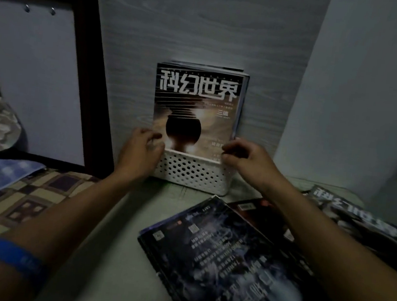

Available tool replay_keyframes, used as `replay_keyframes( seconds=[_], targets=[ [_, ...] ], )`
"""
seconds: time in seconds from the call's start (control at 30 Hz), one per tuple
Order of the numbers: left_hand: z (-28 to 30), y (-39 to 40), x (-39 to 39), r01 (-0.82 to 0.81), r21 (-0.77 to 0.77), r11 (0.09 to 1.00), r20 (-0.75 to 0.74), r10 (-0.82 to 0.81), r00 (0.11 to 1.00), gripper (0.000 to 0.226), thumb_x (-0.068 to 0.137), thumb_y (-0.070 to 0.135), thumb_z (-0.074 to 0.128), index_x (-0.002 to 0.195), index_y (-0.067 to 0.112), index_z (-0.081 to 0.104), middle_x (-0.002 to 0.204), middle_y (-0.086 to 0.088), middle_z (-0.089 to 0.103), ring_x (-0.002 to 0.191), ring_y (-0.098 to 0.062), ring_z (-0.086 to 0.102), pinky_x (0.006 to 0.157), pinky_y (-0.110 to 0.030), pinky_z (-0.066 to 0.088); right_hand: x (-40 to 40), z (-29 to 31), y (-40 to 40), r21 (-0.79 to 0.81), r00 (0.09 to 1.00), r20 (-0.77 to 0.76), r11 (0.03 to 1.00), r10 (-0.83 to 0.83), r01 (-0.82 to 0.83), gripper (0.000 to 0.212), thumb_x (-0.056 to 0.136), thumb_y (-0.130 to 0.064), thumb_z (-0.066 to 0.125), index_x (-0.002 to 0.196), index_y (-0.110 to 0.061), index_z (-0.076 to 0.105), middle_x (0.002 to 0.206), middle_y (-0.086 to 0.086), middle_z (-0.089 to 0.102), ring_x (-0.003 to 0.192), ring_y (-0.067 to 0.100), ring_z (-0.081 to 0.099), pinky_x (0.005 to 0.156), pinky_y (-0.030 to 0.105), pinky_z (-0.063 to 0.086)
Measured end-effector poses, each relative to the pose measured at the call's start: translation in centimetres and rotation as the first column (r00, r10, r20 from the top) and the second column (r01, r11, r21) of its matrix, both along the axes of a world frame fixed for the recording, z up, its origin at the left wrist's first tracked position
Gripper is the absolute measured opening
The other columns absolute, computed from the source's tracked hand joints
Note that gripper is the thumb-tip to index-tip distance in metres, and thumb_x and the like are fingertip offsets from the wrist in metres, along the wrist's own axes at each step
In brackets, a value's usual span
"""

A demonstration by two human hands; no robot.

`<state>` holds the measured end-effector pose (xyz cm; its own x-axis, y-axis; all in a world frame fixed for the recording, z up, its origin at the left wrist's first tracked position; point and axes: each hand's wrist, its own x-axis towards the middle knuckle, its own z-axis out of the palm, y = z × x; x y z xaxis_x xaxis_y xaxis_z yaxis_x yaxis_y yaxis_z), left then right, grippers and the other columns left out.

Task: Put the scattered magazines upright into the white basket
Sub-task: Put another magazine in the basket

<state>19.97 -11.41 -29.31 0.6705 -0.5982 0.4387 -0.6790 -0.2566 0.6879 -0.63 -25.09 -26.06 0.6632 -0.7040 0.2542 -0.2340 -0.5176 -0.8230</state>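
Head view: the perforated white plastic basket [190,173] stands against the grey wood-grain wall, glossy upright magazines [195,107] inside. The left hand [142,150] curls over its left rim; the right hand [244,156] pinches the front cover's edge. Loose magazines [228,260] overlap nearby on bare tabletop.

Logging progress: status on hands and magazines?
Left hand and right hand at upright magazines in white perforated plastic basket. Dark glossy magazines on table, unobstructed.

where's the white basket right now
In the head view the white basket sits centre frame on the surface against the grey wall, holding upright magazines, with the left hand and right hand at its two ends.
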Motion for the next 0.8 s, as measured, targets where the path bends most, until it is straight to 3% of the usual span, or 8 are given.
replay_keyframes(
  seconds=[0.1, 0.17, 0.27, 0.33, 0.37, 0.5, 0.63, 0.8],
  targets=[
    [-1.0, 3.0, -3.5, 0.139, 0.055, 0.989, 0.016, -0.140, 0.990, 0.024, 0.091, 0.021, 0.065, 0.115, 0.016, 0.065, 0.137, -0.008, 0.048, 0.128, -0.024, 0.047, 0.108, -0.038, 0.039, -3.4, -0.9, 2.7, -0.142, 0.997, -0.068, 0.989, 0.030, -0.039, 0.028, 0.088, -0.022, 0.069, 0.116, -0.022, 0.066, 0.113, -0.006, 0.066, 0.104, 0.011, 0.061, 0.080, 0.019, 0.046],
    [-1.6, 5.9, -6.0, 0.290, 0.136, 0.947, 0.067, -0.301, 0.951, 0.016, 0.088, 0.030, 0.067, 0.103, 0.026, 0.066, 0.121, 0.000, 0.059, 0.114, -0.017, 0.056, 0.100, -0.038, 0.045, -6.6, -2.1, 4.0, -0.316, 0.974, -0.223, 0.948, -0.031, -0.042, 0.029, 0.087, -0.031, 0.068, 0.115, -0.024, 0.064, 0.113, -0.006, 0.065, 0.101, 0.013, 0.061, 0.074, 0.019, 0.046],
    [-2.2, 9.9, -9.5, 0.534, 0.537, 0.654, 0.104, -0.679, 0.727, 0.057, 0.077, 0.070, 0.061, 0.126, 0.041, 0.056, 0.139, 0.012, 0.051, 0.126, -0.003, 0.045, 0.109, -0.034, 0.039, -11.2, -3.4, 4.9, -0.381, 0.798, -0.593, 0.911, -0.111, -0.156, 0.047, 0.082, -0.055, 0.066, 0.115, -0.023, 0.062, 0.118, 0.000, 0.065, 0.100, 0.020, 0.062, 0.084, 0.033, 0.051],
    [-2.4, 11.0, -10.8, 0.493, 0.752, 0.437, 0.034, -0.773, 0.633, 0.092, 0.064, 0.087, 0.054, 0.144, 0.054, 0.023, 0.158, 0.021, 0.016, 0.142, -0.001, 0.015, 0.116, -0.030, 0.019, -13.3, -3.5, 5.4, -0.304, 0.746, -0.658, 0.943, -0.107, -0.133, 0.045, 0.077, -0.063, 0.067, 0.103, -0.027, 0.065, 0.108, -0.003, 0.069, 0.089, 0.015, 0.063, 0.076, 0.032, 0.052],
    [-2.3, 11.3, -11.1, 0.453, 0.792, 0.409, 0.044, -0.778, 0.626, 0.099, 0.062, 0.088, 0.054, 0.147, 0.054, 0.015, 0.161, 0.021, 0.006, 0.144, -0.003, 0.010, 0.117, -0.032, 0.018, -14.0, -3.5, 5.6, -0.298, 0.748, -0.652, 0.948, -0.119, -0.109, 0.045, 0.075, -0.064, 0.069, 0.098, -0.025, 0.066, 0.101, -0.003, 0.070, 0.083, 0.014, 0.063, 0.072, 0.031, 0.052],
    [-1.2, 12.0, -12.1, 0.377, 0.815, 0.439, 0.189, -0.818, 0.543, 0.086, 0.075, 0.084, 0.044, 0.149, 0.046, 0.022, 0.163, 0.007, 0.019, 0.145, -0.013, 0.025, 0.113, -0.039, 0.034, -15.6, -3.9, 6.6, -0.256, 0.813, -0.570, 0.966, -0.119, -0.039, 0.039, 0.076, -0.054, 0.076, 0.091, -0.020, 0.065, 0.085, -0.005, 0.065, 0.075, 0.010, 0.059, 0.058, 0.027, 0.042],
    [-0.2, 12.9, -13.0, 0.530, 0.614, 0.585, 0.334, -0.801, 0.496, 0.046, 0.094, 0.068, 0.031, 0.125, 0.043, 0.054, 0.116, 0.013, 0.068, 0.096, -0.007, 0.065, 0.077, -0.032, 0.053, -16.8, -4.2, 7.3, -0.179, 0.871, -0.490, 0.982, -0.034, -0.062, 0.033, 0.078, -0.035, 0.079, 0.105, -0.024, 0.063, 0.086, -0.001, 0.066, 0.078, 0.014, 0.062, 0.068, 0.028, 0.048],
    [-1.2, 14.3, -14.5, 0.421, 0.612, 0.670, 0.622, -0.736, 0.267, 0.039, 0.089, 0.041, 0.043, 0.123, 0.029, 0.059, 0.114, 0.004, 0.071, 0.096, -0.017, 0.069, 0.074, -0.033, 0.060, -18.8, -3.4, 7.8, 0.161, 0.931, -0.308, 0.976, 0.194, -0.149, 0.038, 0.080, -0.012, 0.078, 0.108, -0.034, 0.066, 0.065, -0.001, 0.062, 0.063, 0.013, 0.058, 0.061, 0.024, 0.046]
  ],
)
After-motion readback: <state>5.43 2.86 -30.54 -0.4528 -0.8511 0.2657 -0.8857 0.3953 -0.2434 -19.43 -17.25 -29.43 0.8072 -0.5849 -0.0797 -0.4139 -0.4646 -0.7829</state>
